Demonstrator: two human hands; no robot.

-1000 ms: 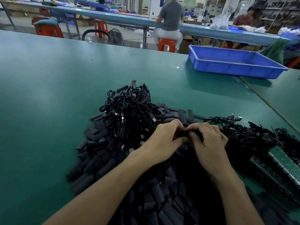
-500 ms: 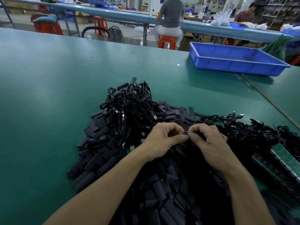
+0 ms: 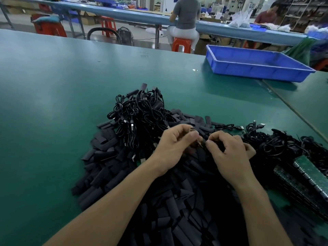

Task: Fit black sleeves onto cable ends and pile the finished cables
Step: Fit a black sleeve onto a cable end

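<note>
The left hand (image 3: 174, 144) is curled, thumb and forefinger pinching a small metal-tipped cable end (image 3: 193, 129) just above the heap. The right hand (image 3: 230, 154) is likewise curled, its fingertips pinching a dark item (image 3: 204, 145) beside that end; whether this is a sleeve or the cord cannot be told. The hands are held close together so the parts can be aligned, which suggests the fitting step is under way. Loose flat black sleeves (image 3: 106, 167) lie near and left, within reach. The pile of coiled black cables (image 3: 140, 118) sits just beyond the left hand and is probably the finished stock. More tangled black cables (image 3: 276, 144) lie to the right, beside stacked green circuit boards (image 3: 310, 174). All rest on the green table (image 3: 53, 86).
</note>
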